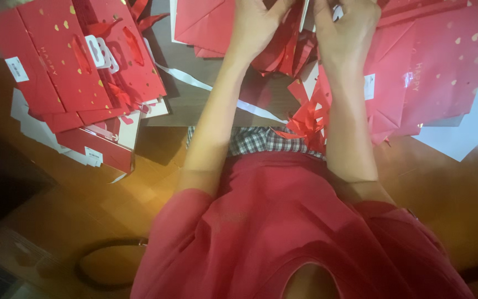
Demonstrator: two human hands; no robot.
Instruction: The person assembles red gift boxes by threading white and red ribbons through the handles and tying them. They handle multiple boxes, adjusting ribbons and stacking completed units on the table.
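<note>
Up at the far edge of the floor (139, 194), both hands work on a folded red paper bag (280, 47). Left hand (255, 25) presses down on its glossy sheet, fingers curled; right hand (344, 27) pinches a thin white edge just beside it. Flat red bags (76, 61) with gold hearts and white tags lie stacked at the left, more bags (438, 72) at the right. Red ribbons (308, 119) tangle near the right forearm. Wood underneath looks smooth, warm brown.
</note>
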